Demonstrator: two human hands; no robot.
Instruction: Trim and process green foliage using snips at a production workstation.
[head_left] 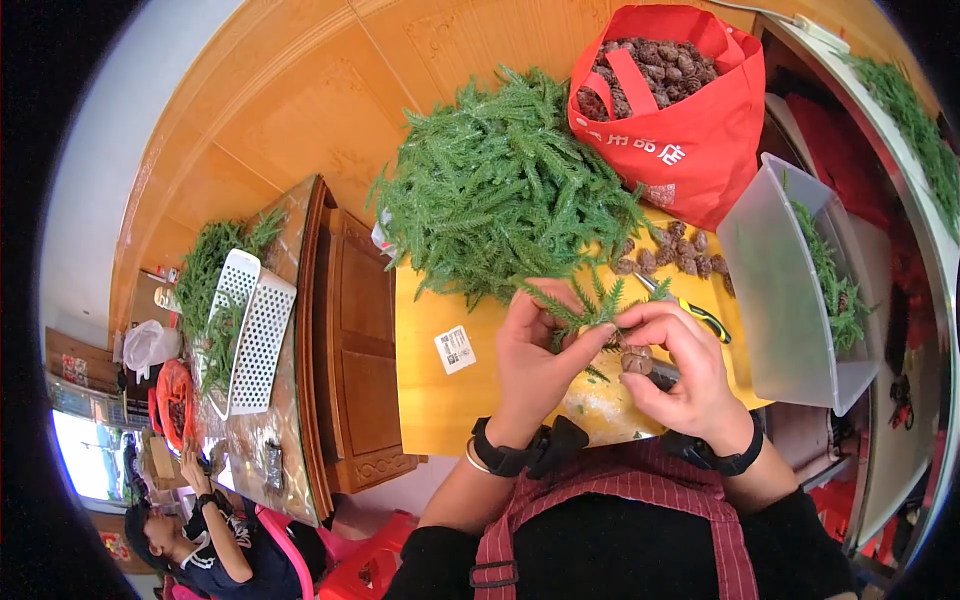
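Observation:
Above the front of the yellow work table (425, 400), my left hand (530, 370) pinches a green artificial pine sprig (590, 300) between thumb and fingers. My right hand (692, 365) grips a small brown pine cone (637, 359) close beside the stem of that sprig. Just beyond the right hand lie yellow-and-black pliers (706, 317). Several loose pine cones (690, 250) rest on the table behind them. A big heap of pine sprigs (500, 180) covers the table's far side.
A red bag (690, 150) full of pine cones stands at the back right. Right of the table is a translucent plastic bin (790, 350) holding a few sprigs. A white label (455, 350) lies at the left. Farther left, a person (220, 530) sits at another table with a white perforated basket (258, 340).

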